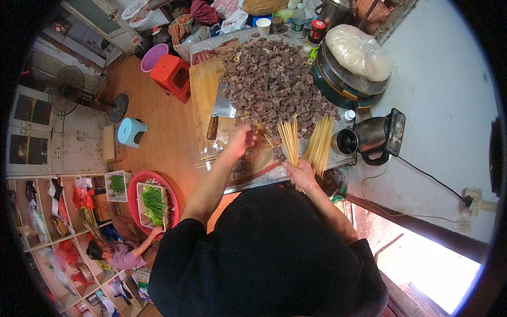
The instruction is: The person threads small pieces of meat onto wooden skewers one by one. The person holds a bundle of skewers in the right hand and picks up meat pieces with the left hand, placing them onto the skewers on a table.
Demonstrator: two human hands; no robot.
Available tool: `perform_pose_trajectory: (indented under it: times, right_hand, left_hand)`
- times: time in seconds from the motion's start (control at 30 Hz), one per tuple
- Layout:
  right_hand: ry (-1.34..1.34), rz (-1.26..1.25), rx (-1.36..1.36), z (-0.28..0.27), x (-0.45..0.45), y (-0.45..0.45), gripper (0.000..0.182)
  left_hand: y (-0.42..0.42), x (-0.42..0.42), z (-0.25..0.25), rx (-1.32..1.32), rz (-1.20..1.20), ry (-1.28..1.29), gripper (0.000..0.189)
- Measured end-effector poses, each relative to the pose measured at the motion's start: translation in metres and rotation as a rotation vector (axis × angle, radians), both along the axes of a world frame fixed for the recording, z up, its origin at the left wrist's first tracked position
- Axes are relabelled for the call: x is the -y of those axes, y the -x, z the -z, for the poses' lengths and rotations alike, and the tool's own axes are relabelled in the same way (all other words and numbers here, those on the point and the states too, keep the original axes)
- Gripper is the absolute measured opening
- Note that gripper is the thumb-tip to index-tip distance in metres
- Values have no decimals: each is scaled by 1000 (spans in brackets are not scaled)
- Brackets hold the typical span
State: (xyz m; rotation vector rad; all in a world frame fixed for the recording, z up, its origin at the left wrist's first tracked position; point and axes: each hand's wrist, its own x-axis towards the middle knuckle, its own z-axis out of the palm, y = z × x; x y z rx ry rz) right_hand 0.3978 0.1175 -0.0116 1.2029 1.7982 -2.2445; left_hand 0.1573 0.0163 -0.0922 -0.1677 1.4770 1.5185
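Observation:
A bundle of bamboo skewers (pixel 289 138) stands up out of my right hand (pixel 301 173), which is closed around its lower end near the table's front edge. Just right of it, a second bundle of skewers (pixel 320 142) lies on the table. My left hand (pixel 242 139) hovers at the near edge of a large heap of brown chopped meat pieces (pixel 273 79), fingers loosely apart, with nothing visible in them. One loose skewer (pixel 268 140) lies between my hands. Left of the heap, a cleaver (pixel 222 107) rests on the wooden cutting board (pixel 204 85).
At right stand a pot with a bag on its lid (pixel 340 79), a metal kettle (pixel 370 136) and a dark cup (pixel 346 141). Jars and bottles (pixel 298 20) line the back. Stools (pixel 132 132) are on the floor; a person (pixel 122 253) sits by a red basin (pixel 136 178) of greens.

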Motion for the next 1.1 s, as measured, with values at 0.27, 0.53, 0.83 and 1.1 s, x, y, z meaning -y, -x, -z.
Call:
perform_pose_trajectory:
  times: [0.27, 0.53, 0.83, 1.1]
  right_hand:
    - [-23, 2, -22, 6, 5, 5, 20]
    - [-28, 31, -44, 4, 6, 5, 20]
    - [-96, 19, -56, 11, 3, 4, 20]
    - [-40, 140, -105, 6, 4, 7, 16]
  left_hand:
    - [-26, -3, -22, 289, -95, -408, 14]
    - [-30, -1, -31, 246, -45, -403, 15]
    - [-52, -1, -46, 186, 110, -312, 8]
    - [-65, -3, -40, 165, 78, -214, 12]
